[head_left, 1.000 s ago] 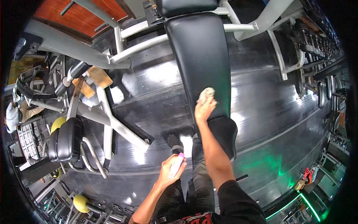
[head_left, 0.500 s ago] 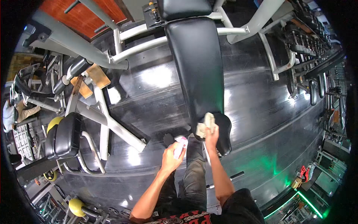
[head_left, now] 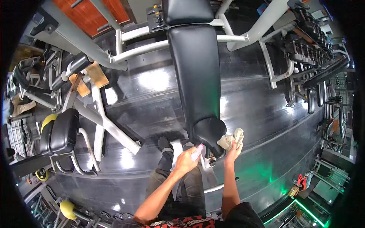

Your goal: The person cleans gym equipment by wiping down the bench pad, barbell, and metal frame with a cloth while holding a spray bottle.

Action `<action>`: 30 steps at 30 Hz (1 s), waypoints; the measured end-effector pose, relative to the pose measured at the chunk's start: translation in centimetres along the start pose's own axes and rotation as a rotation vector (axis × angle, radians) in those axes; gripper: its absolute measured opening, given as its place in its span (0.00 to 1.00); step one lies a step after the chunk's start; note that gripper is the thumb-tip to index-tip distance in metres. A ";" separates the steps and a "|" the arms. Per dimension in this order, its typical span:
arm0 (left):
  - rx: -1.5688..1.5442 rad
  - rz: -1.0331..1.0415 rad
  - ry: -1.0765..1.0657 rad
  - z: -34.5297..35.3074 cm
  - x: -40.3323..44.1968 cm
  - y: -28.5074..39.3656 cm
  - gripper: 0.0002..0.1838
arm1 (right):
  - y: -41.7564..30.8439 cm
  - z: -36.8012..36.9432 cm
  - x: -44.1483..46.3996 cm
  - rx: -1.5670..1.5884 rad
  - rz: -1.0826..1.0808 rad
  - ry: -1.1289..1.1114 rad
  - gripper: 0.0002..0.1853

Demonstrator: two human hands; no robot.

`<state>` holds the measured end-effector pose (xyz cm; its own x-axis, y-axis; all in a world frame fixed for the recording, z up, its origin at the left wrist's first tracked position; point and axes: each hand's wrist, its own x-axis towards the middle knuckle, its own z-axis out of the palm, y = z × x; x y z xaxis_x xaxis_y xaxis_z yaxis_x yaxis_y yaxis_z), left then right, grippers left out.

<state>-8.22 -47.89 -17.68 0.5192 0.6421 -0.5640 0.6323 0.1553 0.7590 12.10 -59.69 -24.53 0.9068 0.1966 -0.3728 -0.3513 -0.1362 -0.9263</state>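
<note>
The right hand (head_left: 233, 152) has moved the cloth (head_left: 228, 141) to the seat's edge (head_left: 222, 128).

Red lettering (head_left: 205, 224) ran across the person's black shirt (head_left: 243, 216), cut off; no words legible.

Glossy dark floor (head_left: 152, 110) (green-lit toward one side), reddish panel (head_left: 83, 19).

Smooth, glossy bench pad (head_left: 195, 72) and matt cloth (head_left: 227, 141).
</note>
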 end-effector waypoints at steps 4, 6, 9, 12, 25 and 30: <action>-0.040 -0.001 0.115 0.9 -0.3 -1.0 0.10 | 1.3 -0.1 2.9 -0.109 -0.035 -0.041 0.18; -0.073 0.012 0.140 1.3 0.1 -1.9 0.10 | 3.1 0.8 5.4 -0.115 -0.051 -0.055 0.19; -0.131 0.054 0.136 2.0 0.3 -2.5 0.10 | 6.4 2.7 10.1 -0.288 -0.057 -0.049 0.23; -0.140 0.091 0.110 2.3 -0.1 -2.6 0.10 | 8.0 7.0 12.6 -0.330 -0.028 -0.050 0.24; -0.226 0.040 0.185 2.2 -1.3 -2.8 0.07 | 21.2 17.9 3.8 -0.703 -0.202 0.070 0.22; -0.253 0.026 0.218 1.8 -0.5 -1.5 0.07 | 19.7 18.5 1.4 -0.154 0.362 -0.275 0.17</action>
<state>-8.42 -49.81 -19.16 0.3806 0.7898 -0.4810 0.4434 0.3006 0.8444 2.14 -44.13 -44.36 0.6300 0.3563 -0.6900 -0.5761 -0.3813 -0.7230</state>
